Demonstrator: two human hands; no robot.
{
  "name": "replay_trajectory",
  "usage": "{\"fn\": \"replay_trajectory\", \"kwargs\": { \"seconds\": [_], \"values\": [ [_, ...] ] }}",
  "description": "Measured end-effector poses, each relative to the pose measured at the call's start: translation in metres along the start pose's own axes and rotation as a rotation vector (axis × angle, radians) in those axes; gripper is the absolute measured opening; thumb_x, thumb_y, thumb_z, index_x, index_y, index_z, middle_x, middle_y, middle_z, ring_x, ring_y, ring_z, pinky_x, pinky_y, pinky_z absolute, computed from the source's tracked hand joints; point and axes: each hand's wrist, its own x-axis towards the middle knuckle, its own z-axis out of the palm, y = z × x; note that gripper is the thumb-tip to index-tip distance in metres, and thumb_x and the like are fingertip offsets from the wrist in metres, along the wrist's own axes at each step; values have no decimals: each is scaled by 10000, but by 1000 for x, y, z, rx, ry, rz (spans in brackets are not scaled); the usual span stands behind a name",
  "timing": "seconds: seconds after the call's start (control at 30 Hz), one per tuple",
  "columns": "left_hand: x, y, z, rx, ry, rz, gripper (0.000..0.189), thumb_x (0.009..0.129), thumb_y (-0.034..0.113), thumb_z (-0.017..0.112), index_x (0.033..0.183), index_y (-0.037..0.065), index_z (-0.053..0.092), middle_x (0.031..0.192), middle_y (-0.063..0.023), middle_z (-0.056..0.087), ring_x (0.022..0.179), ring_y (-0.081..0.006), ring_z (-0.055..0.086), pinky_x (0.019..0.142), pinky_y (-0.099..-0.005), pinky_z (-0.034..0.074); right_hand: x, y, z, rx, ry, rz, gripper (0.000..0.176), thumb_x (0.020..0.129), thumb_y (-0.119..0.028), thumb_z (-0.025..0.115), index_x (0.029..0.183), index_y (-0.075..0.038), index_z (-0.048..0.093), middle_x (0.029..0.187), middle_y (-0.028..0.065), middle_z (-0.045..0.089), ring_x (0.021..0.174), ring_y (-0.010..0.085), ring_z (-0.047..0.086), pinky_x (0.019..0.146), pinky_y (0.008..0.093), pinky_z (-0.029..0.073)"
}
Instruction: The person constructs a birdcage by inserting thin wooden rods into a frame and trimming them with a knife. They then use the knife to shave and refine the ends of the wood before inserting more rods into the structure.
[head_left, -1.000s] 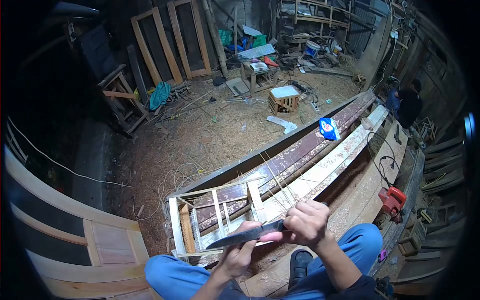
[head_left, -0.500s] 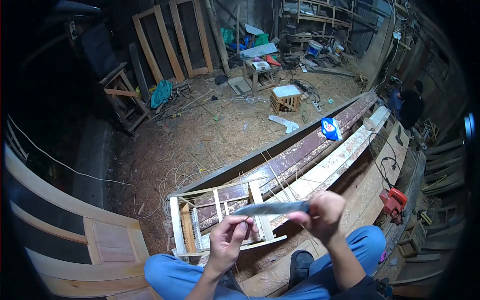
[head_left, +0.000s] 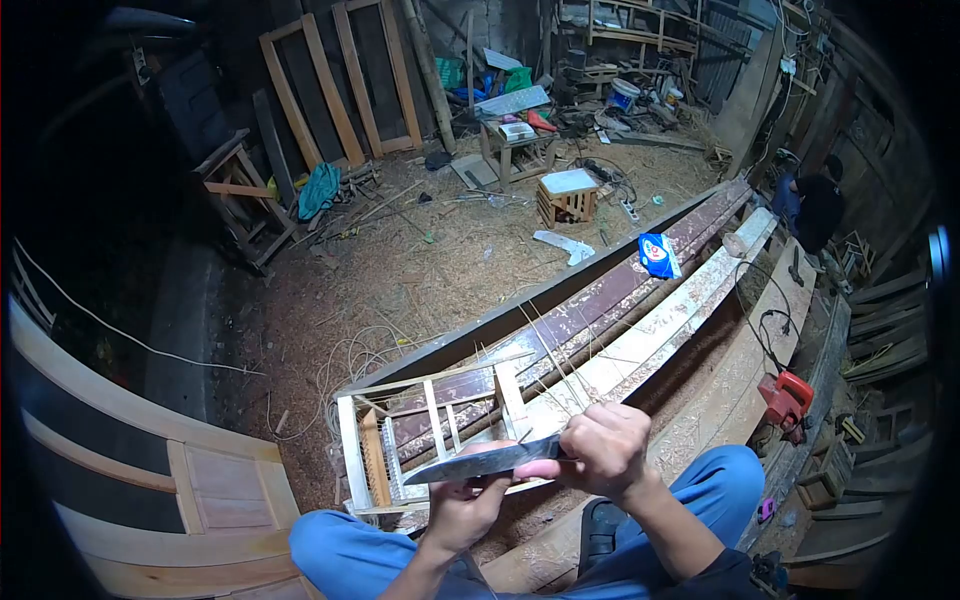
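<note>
My right hand (head_left: pixel 610 445) is closed round the handle of a knife (head_left: pixel 480 463), whose broad dark blade points left, roughly level. Just under the blade, my left hand (head_left: pixel 468 515) is closed with its fingers pinched; the blade hides most of the fingertips, and I cannot make out what is in them. Behind both hands lies a light wooden frame (head_left: pixel 347 440) with slats and comb-like rows of teeth. Several thin strips (head_left: pixel 560 350) lie across the planks beyond my right hand.
A blue-and-white packet (head_left: pixel 657 257) rests on the brown plank (head_left: pixel 610 292). To the right is a red power tool (head_left: pixel 785 398) with a black cord. Wooden panels (head_left: pixel 220 490) lean at the left. A person in dark clothes (head_left: pixel 822 208) is at the far right. Shavings cover the floor.
The knife has moved down and left with my right hand, and its blade now crosses in front of my left fingers. My left hand has dropped slightly.
</note>
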Motion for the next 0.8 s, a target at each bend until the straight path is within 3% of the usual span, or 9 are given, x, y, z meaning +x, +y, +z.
{"fn": "replay_trajectory", "kwargs": {
  "seconds": [0.2,0.3,0.37,0.4,0.43,0.47,0.53,0.6,0.8],
  "values": [
    [17,14,2,10,14,-34,157,960,63,614,1070,-13,697,880,-51,725,752,-74,617,680,-235,500,-1,27,-10,-168,92,38,608,658,-526,851,614,-136,386,492,-5,338,407,172,394,404,318,305],
    [19,6,3,123,20,-2,161,967,74,615,1076,-22,686,859,-44,722,714,-53,595,636,-217,475,-3,33,-5,-135,104,55,605,687,-493,852,612,-114,387,494,4,354,405,188,392,403,330,310],
    [19,10,3,100,52,-4,156,972,73,607,1074,-21,679,855,-49,718,708,-47,593,633,-211,473,-8,47,-3,-193,179,78,502,746,-499,809,594,-116,522,506,31,432,424,205,446,413,351,320],
    [18,13,3,74,80,-9,151,977,72,600,1073,-20,672,852,-53,714,702,-41,591,630,-205,470,-14,57,-10,-134,202,331,526,830,-345,794,645,-57,395,513,33,386,433,169,389,427,329,316],
    [18,16,-2,67,77,16,141,984,66,583,1073,-17,655,852,-66,708,704,-42,600,628,-197,474,-3,66,-20,-171,387,549,447,895,-384,721,641,-81,511,509,65,417,422,203,442,423,369,321],
    [17,21,-10,88,104,-28,116,988,56,566,1047,-16,635,841,-93,695,792,-111,651,689,-230,488,-7,80,-38,-312,349,635,475,953,-371,665,718,-65,388,560,29,318,508,105,314,448,328,260],
    [20,22,-17,75,134,-9,127,991,73,568,1065,-5,636,836,-82,696,733,-74,601,624,-215,437,-11,80,-46,-307,346,555,538,925,-479,666,716,-76,378,548,14,291,483,120,309,442,336,246],
    [22,22,-22,60,177,16,139,994,90,569,1082,7,638,831,-71,696,674,-36,550,559,-200,386,-18,67,-30,-183,264,449,531,827,-457,771,667,-78,434,508,67,372,415,239,406,422,374,310],
    [15,14,-19,-39,88,-42,234,984,114,599,1183,-4,635,875,-65,694,690,-25,511,586,-187,396,-10,10,11,87,61,103,494,740,-485,815,623,-123,500,513,16,471,422,183,503,412,321,388]
  ]
}}
